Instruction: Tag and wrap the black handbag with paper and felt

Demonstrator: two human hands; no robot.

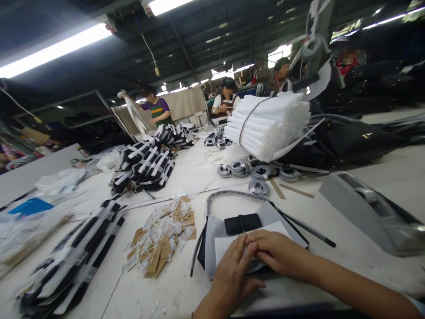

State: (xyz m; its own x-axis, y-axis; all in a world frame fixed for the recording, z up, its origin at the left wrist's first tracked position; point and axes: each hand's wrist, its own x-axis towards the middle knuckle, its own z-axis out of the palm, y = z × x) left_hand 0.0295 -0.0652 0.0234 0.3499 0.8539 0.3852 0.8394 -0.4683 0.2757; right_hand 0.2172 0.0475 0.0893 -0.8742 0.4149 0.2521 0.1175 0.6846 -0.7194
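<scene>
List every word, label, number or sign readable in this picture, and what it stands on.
No text here can be read.
Pile of paper tags: any print too small and blurred.
Small gold mark on the black fabric: too blurred to tell.
White sheet under both hands: no print shows.

Both hands cover the white sheet's (232,248) near edge.

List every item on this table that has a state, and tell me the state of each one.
Left hand: flat on the white sheet, fingers straight.
Right hand: pressing the same sheet.
Grey pouch: lying flat under the sheet.
White foam stack: tied with a band.
Grey cords: coiled.
Paper tags: loose heap.
</scene>
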